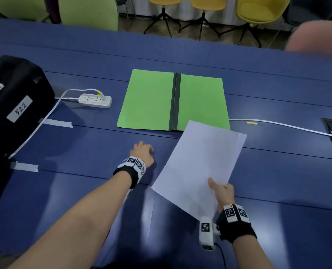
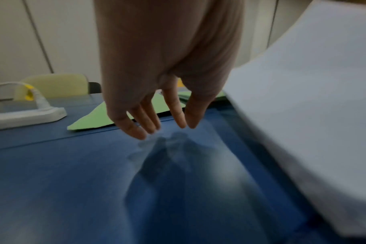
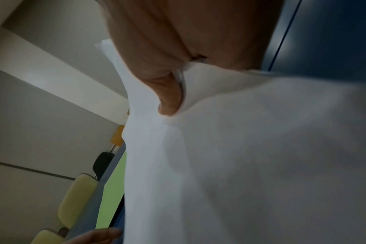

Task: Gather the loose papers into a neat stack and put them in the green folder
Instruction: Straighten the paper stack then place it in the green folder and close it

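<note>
I see the right hand (image 1: 222,192) pinching the stack of white papers (image 1: 200,164) at its near right corner, thumb on top, fingers underneath and hidden; the right wrist view shows the thumb pressed into the top sheet. The stack is lifted off the blue table (image 1: 277,171), tilted, and its far edge overlaps the near right corner of the green folder (image 1: 147,100). Sheets look roughly squared, with a slight offset showing at the far right corner. The folder lies open and flat, far of centre, dark spine running near to far, both flaps up. The left hand (image 1: 143,153) holds nothing: fingers (image 2: 178,113) extended and relaxed, pointing down at the table just left of the papers, tips close above the surface; I can't tell if they touch. A white power strip (image 1: 95,100) sits left of the folder, a black bag (image 1: 15,101) at far left, and a white cable (image 1: 281,125) runs along the table to the right of the folder.
</note>
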